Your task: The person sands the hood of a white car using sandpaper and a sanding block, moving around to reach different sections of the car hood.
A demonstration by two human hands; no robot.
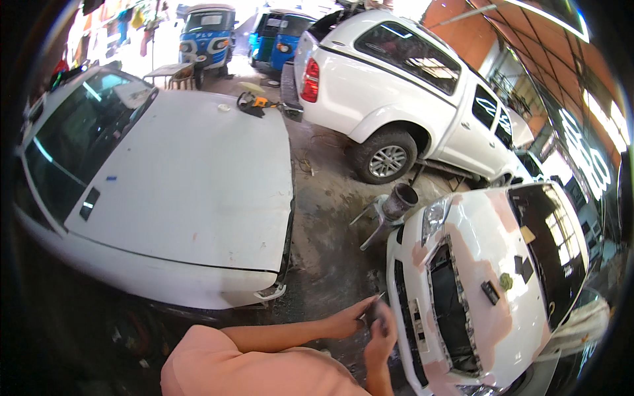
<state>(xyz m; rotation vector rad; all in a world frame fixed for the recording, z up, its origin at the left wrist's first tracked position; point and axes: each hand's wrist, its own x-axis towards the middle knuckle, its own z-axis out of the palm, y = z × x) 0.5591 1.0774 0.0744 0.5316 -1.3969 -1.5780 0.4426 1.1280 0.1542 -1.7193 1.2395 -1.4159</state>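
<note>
In front of my body my two hands meet, low in the view. My left hand comes in from the left with its fingers closed at a small dark grey piece, maybe a folded sheet or pad. My right hand wraps the same piece from the other side. A thin pale tip shows above it. Fingers cover most of the piece, so its kind is unclear. Just right of my hands is the front of a white car with pinkish filler patches on its hood and bumper.
On that hood lie a black block, a green crumpled wad and dark sheets. A black bucket sits on a stool. A pale car carries a yellow power tool; a white pickup stands behind.
</note>
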